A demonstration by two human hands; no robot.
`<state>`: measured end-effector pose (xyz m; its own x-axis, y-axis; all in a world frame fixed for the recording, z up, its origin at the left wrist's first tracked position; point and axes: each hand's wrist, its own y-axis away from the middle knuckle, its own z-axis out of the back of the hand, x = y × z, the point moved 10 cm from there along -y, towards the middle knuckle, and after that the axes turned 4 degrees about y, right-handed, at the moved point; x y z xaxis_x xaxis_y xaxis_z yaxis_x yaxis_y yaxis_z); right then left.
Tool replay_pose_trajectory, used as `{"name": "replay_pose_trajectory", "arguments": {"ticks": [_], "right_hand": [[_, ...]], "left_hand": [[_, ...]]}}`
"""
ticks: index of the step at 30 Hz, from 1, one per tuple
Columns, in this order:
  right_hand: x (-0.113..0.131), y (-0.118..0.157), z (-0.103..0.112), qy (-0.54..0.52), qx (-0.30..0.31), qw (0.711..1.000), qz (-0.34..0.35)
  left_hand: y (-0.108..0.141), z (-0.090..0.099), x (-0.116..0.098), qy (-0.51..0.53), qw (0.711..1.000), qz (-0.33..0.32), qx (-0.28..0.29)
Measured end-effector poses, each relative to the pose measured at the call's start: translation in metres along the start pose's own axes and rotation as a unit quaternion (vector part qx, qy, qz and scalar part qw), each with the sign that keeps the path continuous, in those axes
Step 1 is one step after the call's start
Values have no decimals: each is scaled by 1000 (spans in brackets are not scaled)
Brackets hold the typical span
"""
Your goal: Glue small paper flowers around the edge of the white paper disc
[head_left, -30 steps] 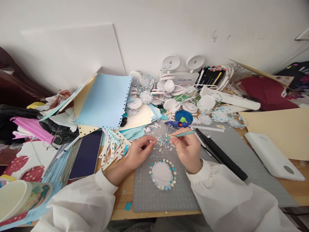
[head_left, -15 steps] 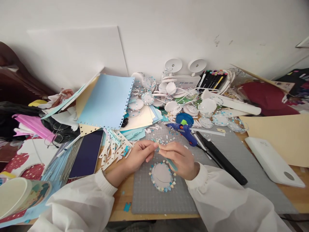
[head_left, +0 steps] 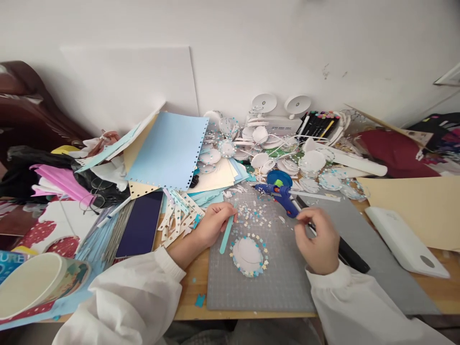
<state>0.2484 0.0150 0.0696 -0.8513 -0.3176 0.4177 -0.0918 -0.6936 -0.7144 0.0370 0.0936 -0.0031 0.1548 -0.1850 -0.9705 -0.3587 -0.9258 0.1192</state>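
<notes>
Fingers of the left hand point(head_left: 216, 223) pinched a teal stick point(head_left: 226, 235) mid-frame, while the right hand point(head_left: 319, 239) curled beside the glue gun point(head_left: 283, 196), centre-right, its grip unclear.

**Counting Singles, Pairs and Heaps on One Worktop point(head_left: 190, 306)**

Showing two bare hands, one left hand point(head_left: 215, 223) and one right hand point(head_left: 319, 239). Counting one turquoise stick point(head_left: 225, 237), one blue glue gun point(head_left: 285, 197), one star-edged white disc point(head_left: 247, 254), one dark phone point(head_left: 139, 225), one open tub point(head_left: 32, 282), one blue dish point(head_left: 279, 178) and one rounded white slab point(head_left: 406, 242). Making two round white lamp heads point(head_left: 264, 103) at the back. Seeing more than a dozen stars around the disc, several dark pens point(head_left: 323, 125) packed too tightly for counting, and dozens of loose paper bits point(head_left: 251, 211), too small for an exact number.
</notes>
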Motion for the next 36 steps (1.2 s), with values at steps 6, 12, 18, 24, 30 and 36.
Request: {"name": "replay_pose_trajectory", "arguments": {"ticks": [6,12,18,24,30,36], "right_hand": [[-30,2,-30,133,58,989,-7],[-23,-23,-75,215,127,968,22],[-31,-24,-74,175,95,979,-47],[-38,-19,-53,10,26,989,-147],[-43,-21,-49,-119,-9,975,-188],[-33,-22,-53,-103,25,981,-164]], "left_hand": [[-1,-4,2,16,1000,9,19],[-1,-5,5,6,999,8,34],[-1,-7,7,-8,999,8,53],[-1,-6,8,-25,998,-4,62],[0,-8,8,-30,997,-5,73],[0,-9,10,-20,997,19,75]]}}
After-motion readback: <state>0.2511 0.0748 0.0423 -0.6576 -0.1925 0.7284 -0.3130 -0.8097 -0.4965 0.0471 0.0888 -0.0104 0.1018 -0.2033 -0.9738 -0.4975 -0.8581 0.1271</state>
